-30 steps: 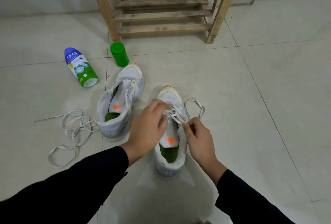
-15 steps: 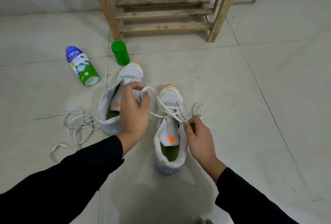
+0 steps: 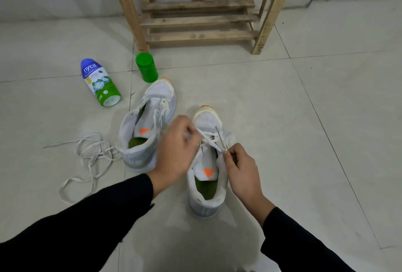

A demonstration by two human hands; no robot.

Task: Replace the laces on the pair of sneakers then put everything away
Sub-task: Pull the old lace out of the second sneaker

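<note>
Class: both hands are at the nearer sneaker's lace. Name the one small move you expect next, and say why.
Probably the left hand pulls its strand taut while the right hand holds the pinched end by the eyelets: the lace crosses the nearer sneaker loosely, only near the toe, with slack showing.

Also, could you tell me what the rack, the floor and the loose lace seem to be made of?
Rack: unfinished-looking wood, visible grain and knots. Floor: glossy pale tiles, likely ceramic, with grout lines and reflections. Loose lace: flat white woven fabric, probably; it lies limp in loops.
</note>
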